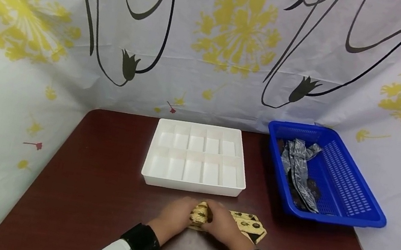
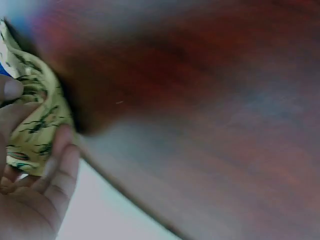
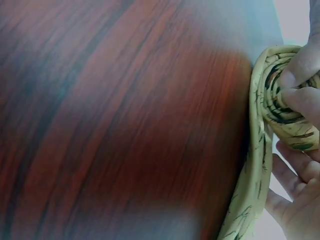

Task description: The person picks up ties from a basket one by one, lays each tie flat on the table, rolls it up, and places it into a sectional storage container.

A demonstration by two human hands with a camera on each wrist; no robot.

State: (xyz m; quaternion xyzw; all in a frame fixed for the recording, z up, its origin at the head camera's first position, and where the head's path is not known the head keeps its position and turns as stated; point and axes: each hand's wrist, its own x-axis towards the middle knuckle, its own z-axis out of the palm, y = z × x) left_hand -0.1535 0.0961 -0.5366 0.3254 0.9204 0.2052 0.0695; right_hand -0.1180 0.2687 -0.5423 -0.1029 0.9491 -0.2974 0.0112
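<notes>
Table point(image 1: 96, 196) was dark red wood; white divided tray point(image 1: 193, 184) sat mid-table, blue basket point(image 1: 342, 215) at the right edge held a grey tie point(image 1: 297, 165). Yellow patterned tie point(image 1: 200, 215) lay at the near edge, in front of the tray, rolled into a coil between both hands. Left hand point(image 1: 175, 216) and right hand point(image 1: 224, 226) both had fingers curled on the coil, its loose end point(image 1: 251, 225) trailing right on the table.

We note a dark red-brown wooden table point(image 1: 99, 179) enclosed by white curtain walls point(image 1: 84, 17) printed with yellow flowers and black vines; lighting even.
</notes>
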